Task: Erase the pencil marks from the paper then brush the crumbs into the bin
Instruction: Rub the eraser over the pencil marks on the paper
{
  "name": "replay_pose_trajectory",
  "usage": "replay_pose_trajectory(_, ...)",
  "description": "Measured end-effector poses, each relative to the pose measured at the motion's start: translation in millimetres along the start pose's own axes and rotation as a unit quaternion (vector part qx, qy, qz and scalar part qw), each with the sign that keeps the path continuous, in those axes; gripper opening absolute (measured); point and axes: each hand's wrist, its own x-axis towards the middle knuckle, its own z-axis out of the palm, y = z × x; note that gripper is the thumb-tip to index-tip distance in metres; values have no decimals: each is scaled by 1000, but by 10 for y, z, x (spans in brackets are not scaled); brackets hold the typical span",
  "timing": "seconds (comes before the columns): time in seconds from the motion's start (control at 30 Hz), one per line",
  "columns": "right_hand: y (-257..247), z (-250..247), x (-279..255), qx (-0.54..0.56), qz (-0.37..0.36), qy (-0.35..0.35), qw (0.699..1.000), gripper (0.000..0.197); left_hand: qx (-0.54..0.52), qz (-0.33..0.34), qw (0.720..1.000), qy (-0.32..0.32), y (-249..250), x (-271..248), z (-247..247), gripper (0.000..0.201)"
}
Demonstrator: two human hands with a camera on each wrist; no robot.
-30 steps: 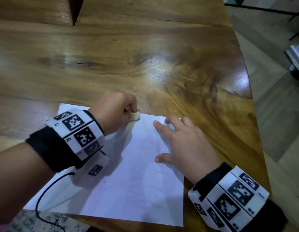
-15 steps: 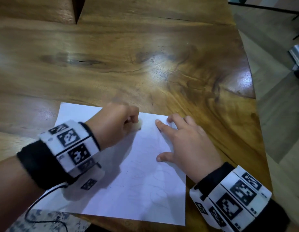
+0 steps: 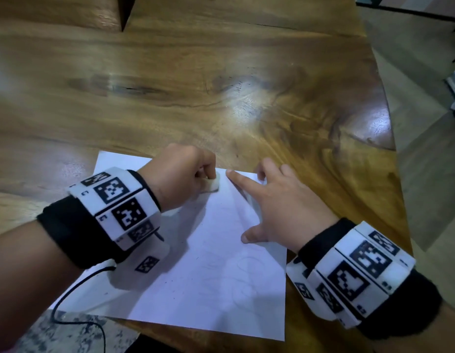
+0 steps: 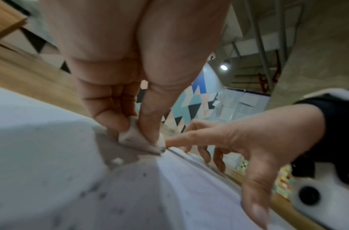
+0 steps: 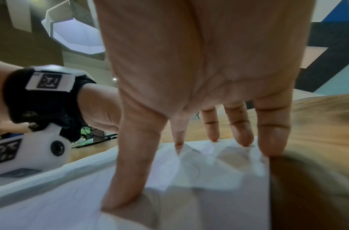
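Note:
A white sheet of paper (image 3: 201, 276) with faint pencil loops lies on the wooden table near its front edge. My left hand (image 3: 185, 174) pinches a small white eraser (image 3: 213, 184) and presses it on the paper's far edge; the left wrist view shows the eraser (image 4: 138, 140) between thumb and fingers, its tip smudged grey. My right hand (image 3: 280, 207) lies spread on the paper's far right corner, fingertips (image 5: 272, 149) and thumb pressing the sheet flat. Dark eraser crumbs (image 4: 118, 161) dot the paper near the eraser. No bin is in view.
The wooden table (image 3: 221, 85) stretches far and left; its curved right edge (image 3: 389, 123) drops to a tiled floor. A black cable (image 3: 76, 289) trails from my left wristband across the paper's near left corner.
My left hand with the eraser has shifted a little along the paper's far edge, rubbing. My right hand has stayed in place on the sheet.

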Motion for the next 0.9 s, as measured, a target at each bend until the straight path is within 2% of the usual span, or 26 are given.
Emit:
replay_pose_trajectory(0.1, 8, -21, 28, 5, -4, -15, 1000, 107, 1, -4, 999, 41, 18, 106, -43, 9)
replay_pose_trajectory(0.2, 16, -22, 23, 2, -13, -20, 1000, 107, -4, 7, 999, 45, 2, 56, -15, 9)
replay_pose_trajectory(0.27, 19, -25, 17, 1, -17, -17, 1000, 106, -8, 42, 999, 17, -36, -100, 26, 18)
replay_pose_trajectory(0.33, 18, -23, 13, 3, -20, -16, 1000, 106, -1, 60, 997, -40, -60, -236, 46, 21)
replay_pose_trajectory(0.43, 9, -22, 15, -5, -26, -12, 1000, 105, 6, 50, 996, -77, -67, -196, 0, 10)
replay_pose_trajectory(0.57, 15, -5, 10, -25, -58, 4, 998, 103, 34, 31, 998, -53, -25, -46, -29, 9)
replay_pose_trajectory(0.73, 66, 48, 29, 29, -86, -13, 996, 104, 29, 17, 997, -67, -26, -87, -40, 15)
replay_pose_trajectory(0.8, 84, 61, 41, 30, -93, -10, 995, 105, 20, 14, 999, -32, 14, -7, -77, 7)
replay_pose_trajectory(0.9, 95, 71, 41, 28, -96, -8, 995, 106, 18, 9, 999, 28, 71, 153, -77, 8)
